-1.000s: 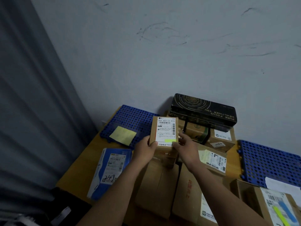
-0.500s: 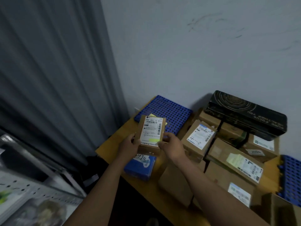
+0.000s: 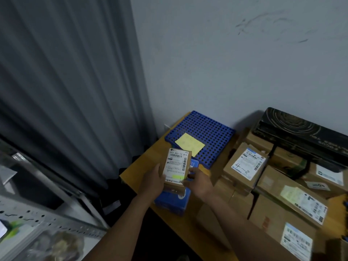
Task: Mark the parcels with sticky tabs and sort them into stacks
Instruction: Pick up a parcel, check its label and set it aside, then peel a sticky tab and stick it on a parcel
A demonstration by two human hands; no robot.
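Both sides of a small cardboard parcel are gripped by the left hand and the right hand; a green sticky tab is seen on its label. It is held above, perhaps touching, a blue parcel at the corner of the wooden table.

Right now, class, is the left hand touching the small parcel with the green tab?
Touching. The head view shows the left hand gripping the left edge of the small parcel, with no gap between them.
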